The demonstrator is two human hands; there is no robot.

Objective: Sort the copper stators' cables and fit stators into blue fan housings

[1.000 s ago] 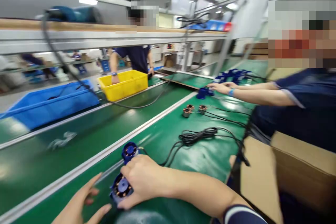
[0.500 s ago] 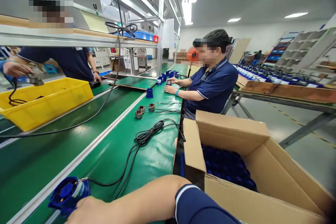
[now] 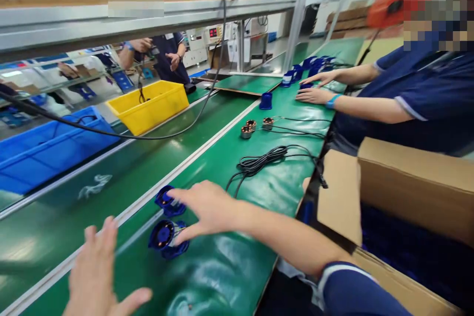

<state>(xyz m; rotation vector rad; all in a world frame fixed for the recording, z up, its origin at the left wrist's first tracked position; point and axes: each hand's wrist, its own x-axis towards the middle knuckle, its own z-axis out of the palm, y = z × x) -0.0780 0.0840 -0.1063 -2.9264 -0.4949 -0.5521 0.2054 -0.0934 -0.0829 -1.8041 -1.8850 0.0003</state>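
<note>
My right hand point(image 3: 211, 207) reaches over two blue plastic housings with its fingers spread. Its index finger meets the farther housing point(image 3: 167, 203), while the thumb lies at the side of the nearer housing point(image 3: 163, 237). Both housings show a round dark blue centre with copper-coloured bits around it. Whether the fingertips press on them is hard to tell. At the lower left my left hand point(image 3: 98, 276) is raised, slightly blurred, fingers stretched out and holding nothing. Beyond my right hand a coiled black cable point(image 3: 264, 158) rests on the green mat point(image 3: 222, 276).
Copper-wound stator rings point(image 3: 267, 122) and a blue cup-shaped housing point(image 3: 265, 101) sit farther up. A co-worker's hands point(image 3: 314, 94) work at the right. A cardboard box point(image 3: 338, 197) stands beside the bench; yellow point(image 3: 151, 108) and blue point(image 3: 55, 143) bins are on the left.
My view has turned left and down. My right hand, earlier at a blue housing, now spreads over two housings. My left hand has come into view.
</note>
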